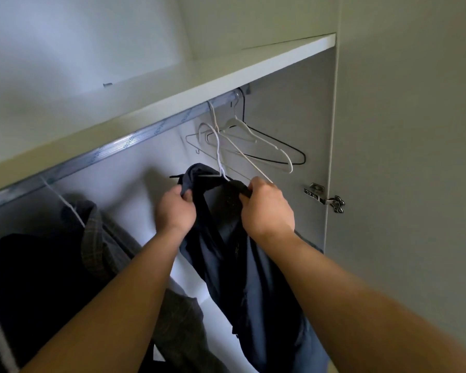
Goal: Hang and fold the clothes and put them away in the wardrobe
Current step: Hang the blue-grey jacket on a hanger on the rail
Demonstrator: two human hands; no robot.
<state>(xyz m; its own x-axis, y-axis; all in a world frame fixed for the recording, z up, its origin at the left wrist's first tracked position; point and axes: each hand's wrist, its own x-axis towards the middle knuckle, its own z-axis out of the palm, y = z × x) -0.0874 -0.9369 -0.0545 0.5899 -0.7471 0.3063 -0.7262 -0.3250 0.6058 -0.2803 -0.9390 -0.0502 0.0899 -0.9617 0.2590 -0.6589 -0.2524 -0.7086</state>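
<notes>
Wardrobe [293, 117] open, rail [135, 141] beneath its shelf. Navy garment [242, 265] held up below the rail's right end. Left hand [175, 208] and right hand [267, 208] each fisted on its top edge, white wire hanger [218, 152] poking up between them.

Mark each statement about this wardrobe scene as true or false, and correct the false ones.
1. The left hand and the right hand both grip the dark blue garment. True.
2. The white hanger in that garment is hooked over the rail. False: its hook sits below the rail, not on it.
3. Empty hangers hang at the rail's right end. True.
4. The checked garment hangs to the right of the hands. False: it hangs to their left.
</notes>
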